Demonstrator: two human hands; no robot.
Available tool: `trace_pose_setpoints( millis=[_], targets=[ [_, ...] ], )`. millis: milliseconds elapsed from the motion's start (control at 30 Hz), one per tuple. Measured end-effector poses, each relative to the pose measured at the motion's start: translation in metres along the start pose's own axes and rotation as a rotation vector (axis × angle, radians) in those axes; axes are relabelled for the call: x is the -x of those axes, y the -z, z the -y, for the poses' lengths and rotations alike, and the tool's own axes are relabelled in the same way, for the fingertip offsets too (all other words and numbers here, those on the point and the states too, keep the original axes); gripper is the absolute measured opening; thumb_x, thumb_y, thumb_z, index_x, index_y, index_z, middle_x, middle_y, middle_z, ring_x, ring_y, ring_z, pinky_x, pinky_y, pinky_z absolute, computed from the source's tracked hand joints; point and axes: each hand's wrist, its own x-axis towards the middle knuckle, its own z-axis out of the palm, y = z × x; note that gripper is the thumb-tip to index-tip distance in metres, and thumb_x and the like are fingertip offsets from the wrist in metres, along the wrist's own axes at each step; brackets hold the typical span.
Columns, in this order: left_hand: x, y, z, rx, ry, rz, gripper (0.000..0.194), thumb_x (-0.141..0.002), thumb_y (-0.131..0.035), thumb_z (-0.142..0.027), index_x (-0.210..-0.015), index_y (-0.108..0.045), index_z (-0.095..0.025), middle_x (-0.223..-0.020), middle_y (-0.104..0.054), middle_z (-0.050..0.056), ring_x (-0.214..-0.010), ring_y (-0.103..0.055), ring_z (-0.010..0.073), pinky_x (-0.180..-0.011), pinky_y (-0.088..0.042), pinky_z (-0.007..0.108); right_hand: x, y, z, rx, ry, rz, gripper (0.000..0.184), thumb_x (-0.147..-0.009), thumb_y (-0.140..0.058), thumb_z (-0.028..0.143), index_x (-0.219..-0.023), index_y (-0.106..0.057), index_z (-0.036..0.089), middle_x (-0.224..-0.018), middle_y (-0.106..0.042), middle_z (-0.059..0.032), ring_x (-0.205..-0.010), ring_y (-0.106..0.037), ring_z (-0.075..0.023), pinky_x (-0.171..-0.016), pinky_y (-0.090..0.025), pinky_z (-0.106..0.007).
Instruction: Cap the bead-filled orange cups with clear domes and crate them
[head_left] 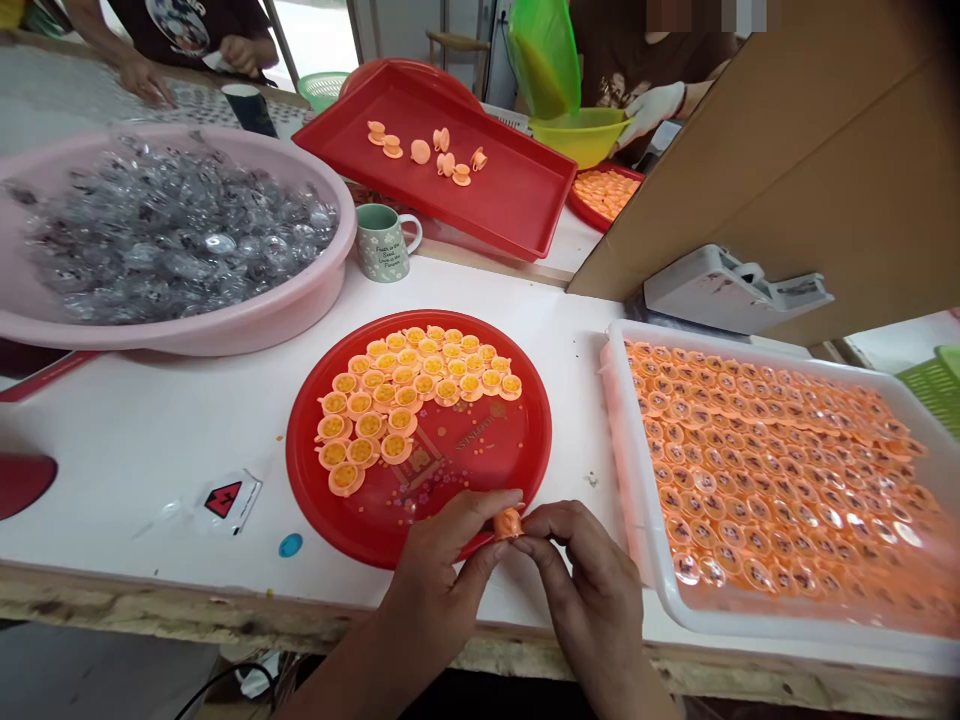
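A small orange toy teacup is pinched between both my hands over the front rim of a round red tray. My left hand has thumb and fingers closed on its left side. From the right, the fingertips of my right hand are pressed together on its edge. On the tray's back and left stand many toy cups on saucers with yellow insides, packed close together. My fingers partly cover the cup I hold.
To the right, a white bin holds rows of orange pieces. A pink basin of clear plastic pieces stands left, near a green mug. Behind are a tilted red rectangular tray with several cups, a cardboard sheet and two co-workers.
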Motion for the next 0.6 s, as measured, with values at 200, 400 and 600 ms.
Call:
trace_pose_setpoints(
  millis=[200, 400, 600],
  targets=[
    [0.002, -0.003, -0.004, 0.064, 0.002, -0.047, 0.026, -0.087, -0.059, -0.019, -0.111, -0.067, -0.024, -0.099, -0.074, 0.002, -0.087, -0.07, 0.0174, -0.081, -0.056, 0.025, 0.01, -0.007, 0.001, -0.062, -0.065, -0.076, 0.014, -0.089, -0.056, 0.01, -0.088, -0.061, 0.024, -0.08, -0.062, -0.0007, -0.074, -0.061, -0.0151, -0.065, -0.048, -0.025],
    [0.001, -0.002, -0.004, 0.113, 0.018, -0.073, 0.025, -0.084, -0.06, -0.015, -0.106, -0.069, -0.023, -0.099, -0.075, 0.003, -0.088, -0.071, 0.0185, -0.079, -0.056, 0.025, 0.01, -0.011, 0.002, -0.154, -0.173, -0.073, 0.011, -0.088, -0.059, 0.015, -0.094, -0.06, 0.024, -0.082, -0.063, 0.0001, -0.076, -0.062, -0.0139, -0.067, -0.051, -0.023],
    [-0.001, -0.01, -0.001, 0.252, 0.108, -0.135, 0.029, -0.079, -0.06, -0.011, -0.105, -0.066, -0.021, -0.095, -0.072, 0.002, -0.086, -0.07, 0.0176, -0.076, -0.057, 0.024, 0.008, -0.011, 0.002, -0.085, -0.21, -0.034, 0.015, -0.092, -0.054, 0.023, -0.104, -0.063, 0.023, -0.097, -0.065, -0.0042, -0.087, -0.064, -0.017, -0.075, -0.054, -0.027]
  ],
)
